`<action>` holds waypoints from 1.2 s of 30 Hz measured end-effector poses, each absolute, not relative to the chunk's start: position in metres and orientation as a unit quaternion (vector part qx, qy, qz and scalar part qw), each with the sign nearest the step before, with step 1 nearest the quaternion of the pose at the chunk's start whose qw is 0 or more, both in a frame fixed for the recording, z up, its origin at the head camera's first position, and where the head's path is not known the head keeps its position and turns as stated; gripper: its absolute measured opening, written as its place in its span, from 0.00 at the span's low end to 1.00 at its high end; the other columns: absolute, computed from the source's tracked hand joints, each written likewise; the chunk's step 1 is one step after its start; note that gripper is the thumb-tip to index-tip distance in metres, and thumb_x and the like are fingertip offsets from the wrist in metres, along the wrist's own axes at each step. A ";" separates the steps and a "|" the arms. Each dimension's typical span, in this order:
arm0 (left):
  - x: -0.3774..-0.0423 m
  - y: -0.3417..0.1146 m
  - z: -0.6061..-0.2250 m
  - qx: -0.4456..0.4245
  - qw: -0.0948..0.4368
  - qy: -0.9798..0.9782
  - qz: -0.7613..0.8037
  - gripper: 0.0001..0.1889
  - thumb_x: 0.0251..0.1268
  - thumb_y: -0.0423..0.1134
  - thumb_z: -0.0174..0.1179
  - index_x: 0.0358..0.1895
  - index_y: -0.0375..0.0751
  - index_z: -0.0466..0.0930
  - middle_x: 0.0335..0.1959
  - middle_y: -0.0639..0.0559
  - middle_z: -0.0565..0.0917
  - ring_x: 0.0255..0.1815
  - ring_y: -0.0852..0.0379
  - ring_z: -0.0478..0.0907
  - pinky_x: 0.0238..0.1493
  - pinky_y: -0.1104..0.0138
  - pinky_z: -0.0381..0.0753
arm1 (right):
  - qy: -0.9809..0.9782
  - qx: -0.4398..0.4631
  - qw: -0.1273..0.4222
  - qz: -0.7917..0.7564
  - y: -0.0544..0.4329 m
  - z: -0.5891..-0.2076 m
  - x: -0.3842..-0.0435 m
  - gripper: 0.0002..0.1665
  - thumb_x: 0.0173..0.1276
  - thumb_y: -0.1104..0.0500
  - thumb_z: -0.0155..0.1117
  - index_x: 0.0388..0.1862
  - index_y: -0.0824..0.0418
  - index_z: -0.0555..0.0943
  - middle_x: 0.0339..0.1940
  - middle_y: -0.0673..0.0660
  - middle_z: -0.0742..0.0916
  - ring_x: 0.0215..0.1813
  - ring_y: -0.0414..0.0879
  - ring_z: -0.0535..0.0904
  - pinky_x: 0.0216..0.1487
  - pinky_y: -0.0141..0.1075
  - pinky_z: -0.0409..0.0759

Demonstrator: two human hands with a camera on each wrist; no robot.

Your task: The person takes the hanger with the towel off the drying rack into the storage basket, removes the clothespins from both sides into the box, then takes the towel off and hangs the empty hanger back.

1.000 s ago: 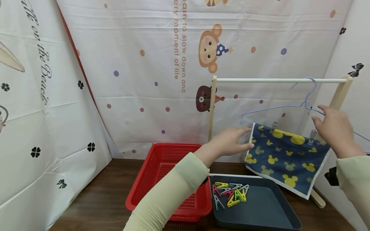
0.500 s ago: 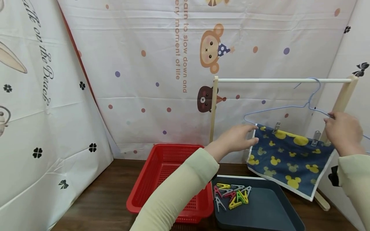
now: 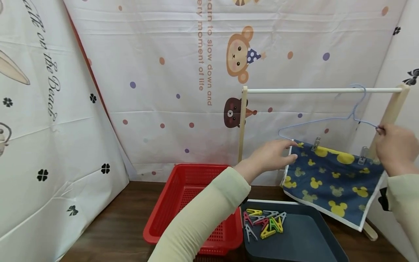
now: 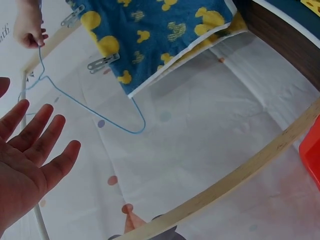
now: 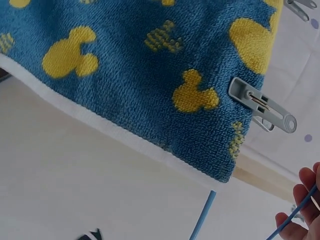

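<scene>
A blue towel [image 3: 330, 189] with yellow mouse-head shapes and a white edge hangs from a light-blue wire hanger [image 3: 322, 120]. Two grey clothespins [image 3: 315, 143] clip its top edge. The hanger's hook is over the white rod [image 3: 294, 90] of a wooden rack. My right hand [image 3: 397, 147] pinches the hanger's right shoulder; the right wrist view shows the blue wire between its fingers [image 5: 295, 227]. By the towel's left edge is my left hand [image 3: 270, 156], its fingers spread and holding nothing. In the left wrist view that hand's palm [image 4: 20, 170] faces the hanger, apart from it.
A red perforated basket [image 3: 154, 222] stands on the dark wooden table [image 3: 111, 222]. Right of it, a dark grey tray [image 3: 301, 238] holds several coloured clothespins [image 3: 265, 222]. The rack's left post [image 3: 242, 123] rises behind. Printed white sheets surround the table.
My right hand has come down onto the hanger's right shoulder and now pinches it. Hanger and towel have shifted slightly right along the rod. My left hand has stayed by the towel's left edge.
</scene>
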State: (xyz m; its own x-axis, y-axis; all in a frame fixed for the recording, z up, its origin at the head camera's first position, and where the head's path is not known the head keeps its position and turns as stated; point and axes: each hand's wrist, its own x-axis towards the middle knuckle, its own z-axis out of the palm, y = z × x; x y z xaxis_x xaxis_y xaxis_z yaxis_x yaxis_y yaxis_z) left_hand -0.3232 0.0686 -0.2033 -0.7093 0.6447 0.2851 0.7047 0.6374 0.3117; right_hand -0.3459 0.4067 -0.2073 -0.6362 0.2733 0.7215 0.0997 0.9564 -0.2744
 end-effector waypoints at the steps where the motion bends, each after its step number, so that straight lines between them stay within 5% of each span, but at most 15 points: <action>1: -0.324 0.068 -0.202 -0.374 0.072 -0.901 -0.208 0.25 0.80 0.50 0.53 0.76 0.54 0.68 0.73 0.57 0.76 0.72 0.63 0.75 0.70 0.70 0.76 | -0.896 -0.100 0.420 0.103 0.406 -0.205 -0.345 0.19 0.83 0.65 0.43 0.52 0.83 0.73 0.49 0.86 0.78 0.48 0.81 0.76 0.45 0.69 0.76; 9: -0.330 0.058 -0.196 -0.364 0.082 -0.899 -0.230 0.27 0.80 0.47 0.53 0.77 0.51 0.66 0.75 0.53 0.75 0.74 0.58 0.74 0.74 0.67 0.74 | -0.870 -0.063 0.481 0.092 0.399 -0.188 -0.339 0.19 0.82 0.65 0.43 0.49 0.82 0.76 0.46 0.86 0.79 0.47 0.82 0.76 0.45 0.69 0.74; 15: -0.332 0.046 -0.191 -0.355 0.098 -0.900 -0.234 0.27 0.80 0.46 0.52 0.78 0.50 0.66 0.76 0.53 0.73 0.76 0.56 0.72 0.76 0.64 0.73 | -0.875 -0.057 0.473 0.088 0.389 -0.181 -0.328 0.20 0.82 0.66 0.41 0.52 0.83 0.75 0.49 0.86 0.79 0.52 0.82 0.75 0.55 0.71 0.74; 25: -0.334 0.026 -0.181 -0.297 0.153 -0.915 -0.225 0.30 0.78 0.50 0.56 0.79 0.50 0.64 0.78 0.51 0.71 0.78 0.55 0.70 0.76 0.61 0.72 | -0.855 -0.023 0.509 0.098 0.367 -0.174 -0.303 0.21 0.83 0.65 0.42 0.50 0.83 0.77 0.48 0.85 0.81 0.51 0.81 0.75 0.55 0.70 0.72; 30: -0.333 0.008 -0.178 -0.288 0.153 -0.910 -0.254 0.31 0.76 0.49 0.59 0.78 0.49 0.65 0.76 0.50 0.73 0.76 0.53 0.71 0.75 0.59 0.74 | -0.851 0.007 0.514 0.109 0.352 -0.170 -0.287 0.19 0.81 0.66 0.46 0.49 0.83 0.78 0.46 0.84 0.82 0.46 0.79 0.76 0.42 0.65 0.72; 34: -0.328 -0.009 -0.177 -0.290 0.145 -0.898 -0.298 0.29 0.75 0.47 0.61 0.76 0.48 0.69 0.67 0.46 0.81 0.67 0.50 0.79 0.64 0.59 0.83 | -0.846 0.042 0.523 0.095 0.338 -0.166 -0.277 0.16 0.79 0.67 0.52 0.48 0.82 0.79 0.42 0.83 0.83 0.40 0.76 0.77 0.28 0.48 0.67; 36: -0.325 -0.016 -0.175 -0.294 0.146 -0.890 -0.317 0.26 0.75 0.46 0.61 0.73 0.47 0.73 0.59 0.45 0.85 0.59 0.50 0.82 0.55 0.62 0.86 | -0.841 0.057 0.531 0.089 0.331 -0.165 -0.274 0.15 0.78 0.67 0.54 0.47 0.82 0.80 0.40 0.83 0.83 0.40 0.77 0.77 0.29 0.52 0.70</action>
State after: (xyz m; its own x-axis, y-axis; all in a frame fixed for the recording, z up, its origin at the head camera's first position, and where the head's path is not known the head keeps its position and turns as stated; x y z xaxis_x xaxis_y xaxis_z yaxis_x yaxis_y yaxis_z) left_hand -0.3251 -0.0164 -0.1754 -0.7849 0.4303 0.4458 0.6153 0.6261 0.4790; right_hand -0.2735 0.3308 -0.1650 -0.4306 -0.0011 0.9026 -0.1898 0.9777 -0.0894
